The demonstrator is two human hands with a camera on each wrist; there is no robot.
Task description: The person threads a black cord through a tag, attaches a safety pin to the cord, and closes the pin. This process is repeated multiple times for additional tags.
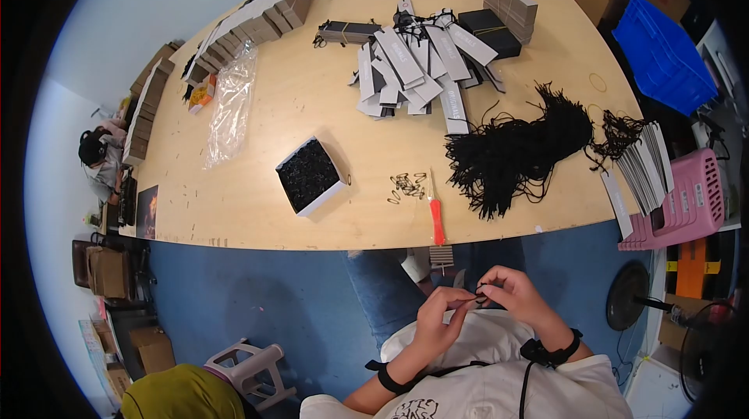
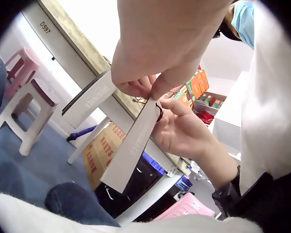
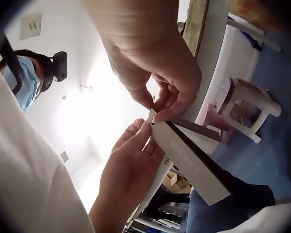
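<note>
Close in front of the person's body, both hands meet at the end of a long whitish hang tag (image 2: 131,150) printed "ORIGINALS". The left hand (image 1: 438,322) pinches the tag near its holed end. A short black cord (image 2: 159,112) loops at that end, and the right hand (image 1: 515,294) pinches it with thumb and fingertips right beside the left fingers. A second "ORIGINALS" tag (image 2: 92,99) fans out below the left hand in the left wrist view. In the right wrist view the tag (image 3: 194,170) slants downward from the fingertips.
On the table (image 1: 312,91) lie a white box of small black pieces (image 1: 308,177), loose clips (image 1: 407,186), a red-handled tool (image 1: 436,220), black cords (image 1: 523,146) and a pile of tags (image 1: 413,60). More tags (image 1: 644,169) sit by a pink stool (image 1: 690,193) at the right.
</note>
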